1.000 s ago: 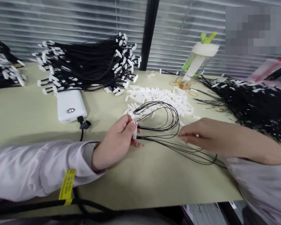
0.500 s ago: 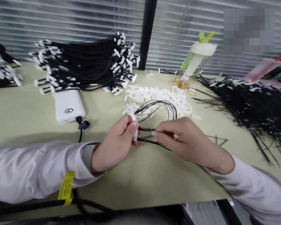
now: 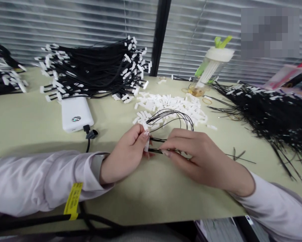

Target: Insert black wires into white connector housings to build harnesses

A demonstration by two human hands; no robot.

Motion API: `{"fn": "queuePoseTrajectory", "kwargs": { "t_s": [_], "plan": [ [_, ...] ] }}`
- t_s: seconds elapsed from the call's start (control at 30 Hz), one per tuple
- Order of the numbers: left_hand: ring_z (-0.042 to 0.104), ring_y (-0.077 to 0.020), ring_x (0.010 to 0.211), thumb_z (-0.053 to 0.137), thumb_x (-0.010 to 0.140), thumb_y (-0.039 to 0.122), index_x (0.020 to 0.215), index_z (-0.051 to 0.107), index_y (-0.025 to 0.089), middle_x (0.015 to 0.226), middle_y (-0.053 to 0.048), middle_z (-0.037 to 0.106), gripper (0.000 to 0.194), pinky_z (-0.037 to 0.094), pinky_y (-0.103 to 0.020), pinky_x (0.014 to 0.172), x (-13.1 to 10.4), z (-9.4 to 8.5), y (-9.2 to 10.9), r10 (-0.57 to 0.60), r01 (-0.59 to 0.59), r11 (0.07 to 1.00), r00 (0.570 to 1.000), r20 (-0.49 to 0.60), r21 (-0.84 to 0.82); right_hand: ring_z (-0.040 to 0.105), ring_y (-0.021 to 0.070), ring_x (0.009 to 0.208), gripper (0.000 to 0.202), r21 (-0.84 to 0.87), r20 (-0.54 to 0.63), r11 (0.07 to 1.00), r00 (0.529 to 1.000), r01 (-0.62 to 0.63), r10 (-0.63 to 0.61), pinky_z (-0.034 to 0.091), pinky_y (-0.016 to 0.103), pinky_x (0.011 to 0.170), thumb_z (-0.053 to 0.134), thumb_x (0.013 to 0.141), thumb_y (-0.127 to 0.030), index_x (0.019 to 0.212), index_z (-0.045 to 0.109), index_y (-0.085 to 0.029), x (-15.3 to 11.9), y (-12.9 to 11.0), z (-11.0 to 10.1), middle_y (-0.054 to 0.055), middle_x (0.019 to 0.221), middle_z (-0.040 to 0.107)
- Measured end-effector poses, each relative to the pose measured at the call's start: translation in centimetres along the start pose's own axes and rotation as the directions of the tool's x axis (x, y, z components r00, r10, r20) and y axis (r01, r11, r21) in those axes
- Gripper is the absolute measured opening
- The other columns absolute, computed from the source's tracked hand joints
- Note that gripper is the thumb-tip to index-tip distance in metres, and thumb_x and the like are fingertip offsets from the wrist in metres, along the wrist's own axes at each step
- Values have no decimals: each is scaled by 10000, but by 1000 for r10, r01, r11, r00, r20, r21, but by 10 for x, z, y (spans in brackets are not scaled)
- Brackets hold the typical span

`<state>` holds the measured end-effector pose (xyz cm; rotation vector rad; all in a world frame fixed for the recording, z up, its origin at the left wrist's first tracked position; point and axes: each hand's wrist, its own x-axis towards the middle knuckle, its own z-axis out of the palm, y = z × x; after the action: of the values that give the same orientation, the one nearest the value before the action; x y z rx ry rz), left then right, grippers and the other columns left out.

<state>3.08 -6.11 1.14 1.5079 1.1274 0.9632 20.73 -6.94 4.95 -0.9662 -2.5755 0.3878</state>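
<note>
Midway between the near and far edges of a bench (image 3: 145,198), a person's left hand (image 3: 124,156) pinches a white connector (image 3: 147,145), already trailing black wires (image 3: 154,151) grasped by the right hand (image 3: 203,159), while loose white pieces (image 3: 171,102) lie unwired beyond.

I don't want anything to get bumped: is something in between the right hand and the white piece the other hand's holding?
Nothing visible blocks the way. Only black wires run from the white piece to the right hand. The loose white pieces lie farther back.
</note>
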Motion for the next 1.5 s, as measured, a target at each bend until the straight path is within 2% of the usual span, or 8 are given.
{"fn": "queuePoseTrajectory", "kwargs": {
  "t_s": [0.17,0.37,0.57,0.8,0.97,1.07,1.2,1.5],
  "plan": [
    [476,-78,503,345,875,272,692,399,182,542,63,454,211,390,-210,537,1,0,0,-8,7,999,1000,25,38,475,115,709,233,-21,92,1000,995,-23,24,356,237,631,407,830,-148,936,613,-176,0,-1,0,28,755,536],
    [480,-74,511,341,876,277,698,391,185,564,63,453,207,394,-209,542,1,0,0,-4,3,1000,1000,30,18,462,102,679,233,12,50,1000,999,-14,13,335,229,613,397,837,-151,903,619,-174,-2,-2,0,20,724,525],
    [464,-86,507,332,877,282,680,379,191,529,61,446,222,388,-220,541,-1,-1,0,12,-14,999,999,40,50,451,88,645,218,-8,127,999,991,-34,35,312,219,594,407,815,-127,807,620,-175,-1,-2,2,4,679,501],
    [456,-103,542,334,871,265,700,381,201,576,50,449,189,395,-242,562,-6,1,2,62,-71,993,994,90,95,380,40,499,280,96,142,979,976,-180,166,262,184,498,414,833,-196,591,547,-145,5,4,13,-40,523,445],
    [461,-105,535,347,861,243,702,372,205,570,51,442,166,394,-239,543,-6,1,3,36,-48,989,996,86,142,471,33,592,188,162,135,983,989,-81,59,300,164,582,448,826,-192,738,612,-176,11,5,16,-43,667,575],
    [462,-106,528,344,859,234,702,374,206,566,53,444,162,393,-240,539,-6,2,4,22,-36,989,994,103,143,448,29,563,213,155,135,986,990,-61,40,294,162,568,432,823,-158,667,577,-150,11,5,15,-44,625,550],
    [461,-110,528,341,857,232,691,374,205,560,51,447,171,387,-241,533,-4,2,6,-10,-7,989,994,110,147,423,31,529,234,71,134,997,991,-33,23,290,168,551,420,818,-141,621,546,-145,10,5,16,-47,585,526],
    [442,-120,521,351,853,258,673,378,206,546,51,437,190,371,-254,531,-3,1,4,-17,1,989,994,109,145,534,94,701,240,-73,131,995,990,63,-53,363,208,648,395,871,-228,841,630,-192,8,10,19,8,758,610]
  ]
}}
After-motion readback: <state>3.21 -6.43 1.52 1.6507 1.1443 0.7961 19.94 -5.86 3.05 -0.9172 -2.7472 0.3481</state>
